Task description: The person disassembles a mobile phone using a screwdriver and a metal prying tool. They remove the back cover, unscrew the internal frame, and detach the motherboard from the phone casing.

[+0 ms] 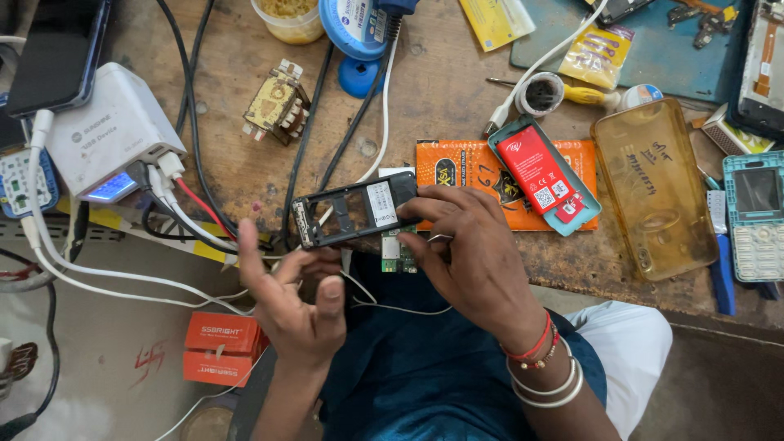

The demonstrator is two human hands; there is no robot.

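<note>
My right hand [472, 249] grips the right end of a black phone frame [353, 209] with open cut-outs, held level above the workbench edge. A small green circuit board [397, 253] shows just under the frame, by my right fingers. My left hand [294, 300] is below the frame's left end, palm up, fingers spread and touching or nearly touching its underside. Thin white wires trail between my hands over my blue clothing.
A wooden workbench [441, 90] carries an orange packet [457, 167], a teal phone back with a red battery [541, 171], a yellowed clear phone case [653, 188], a teal keypad phone [755, 216], a white charger box [106, 131] with cables, and a small transformer [278, 104]. Orange boxes [220, 347] lie on the floor.
</note>
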